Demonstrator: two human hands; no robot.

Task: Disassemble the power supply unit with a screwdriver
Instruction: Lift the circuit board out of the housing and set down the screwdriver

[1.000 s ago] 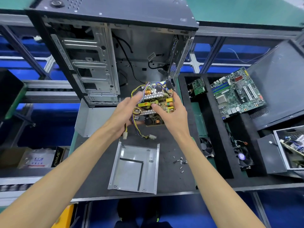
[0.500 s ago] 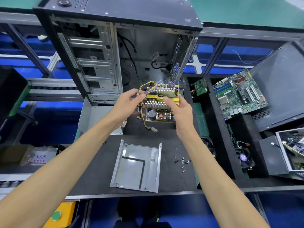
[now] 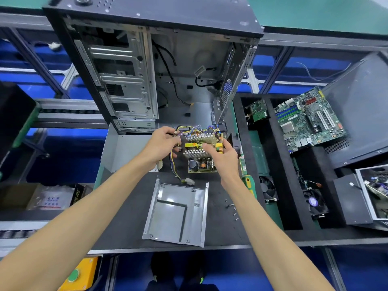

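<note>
The power supply's circuit board (image 3: 200, 164), with silver heat sinks and yellow parts, sits low over the black mat just in front of the open computer case (image 3: 147, 76). My left hand (image 3: 164, 141) grips the bundle of coloured wires (image 3: 186, 129) at the board's far left corner. My right hand (image 3: 223, 157) holds the board's right side, thumb on the yellow part in the middle. The supply's flat metal cover (image 3: 176, 215) lies near me on the mat. Its bent grey shell (image 3: 123, 152) stands to the left. A green and yellow screwdriver (image 3: 248, 182) lies partly hidden under my right forearm.
Several loose screws (image 3: 232, 210) lie right of the cover. A black foam tray (image 3: 279, 185) on the right holds a motherboard (image 3: 308, 120), a small card (image 3: 258, 111) and fans (image 3: 267, 189). A black side panel (image 3: 361, 110) leans at far right. The mat's front edge runs just below the cover.
Both hands carried the circuit board away from me toward the case and lowered it from a raised tilt to level over the mat. My left hand shifted onto the wire bundle.
</note>
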